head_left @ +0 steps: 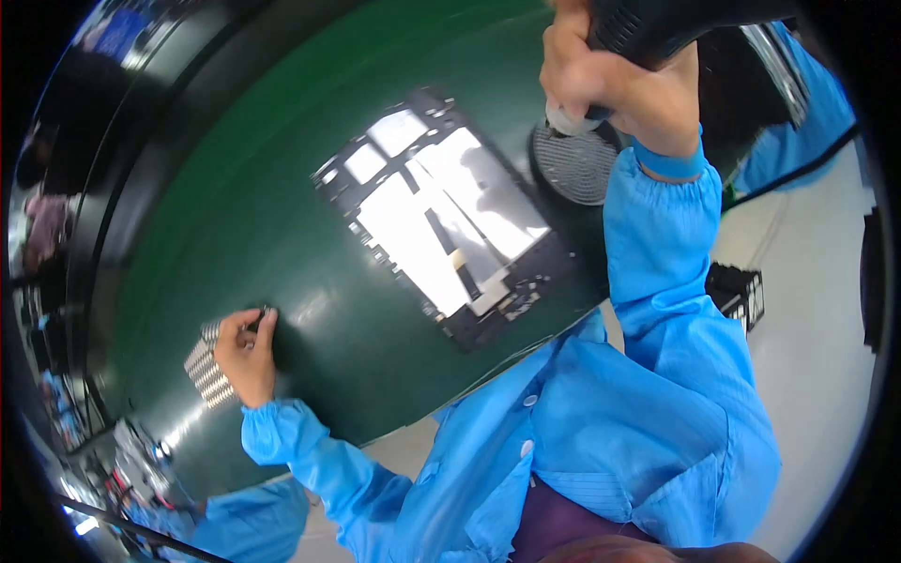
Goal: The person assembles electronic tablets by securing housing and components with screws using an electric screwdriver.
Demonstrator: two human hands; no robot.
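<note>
An opened flat device, a dark frame with shiny silver panels inside, lies on the green work surface. My right hand is raised at the top of the view, gripping a black handheld tool with a pale round tip, above a round black mesh stand. My left hand rests far to the left on the green surface. Its fingers pinch a small dark part beside a sheet of small silvery pieces. Both arms wear blue sleeves.
A black cable runs down from the tool at the right. A black crate stands on the pale floor beside the table. A rack with small parts sits at the lower left. Another blue-clad figure is at the top right.
</note>
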